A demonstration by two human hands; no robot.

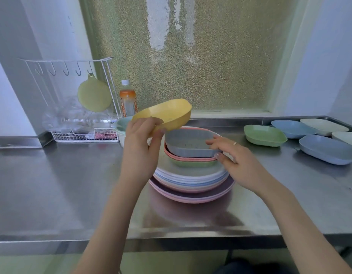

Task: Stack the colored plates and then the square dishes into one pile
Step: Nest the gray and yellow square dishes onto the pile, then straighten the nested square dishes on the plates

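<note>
A pile of round colored plates (191,186) stands at the middle of the steel counter. On it sit square dishes: green at the bottom, pink ones above, a grey-blue dish (187,144) on top. My left hand (141,139) grips a yellow square dish (167,113), tilted in the air above the pile's left side. My right hand (230,159) holds the right edge of the grey-blue dish, thumb on its outer wall and fingers over the rim. More square dishes lie at the right: a green one (265,135), blue ones (327,149) and cream ones (323,125).
A white wire rack (82,133) with hooks, a hanging yellow-green lid (94,95) and clear plastic stands at the back left. A drink bottle (128,99) and pale bowls (120,127) sit behind the pile. The counter's front edge (171,236) runs below my arms.
</note>
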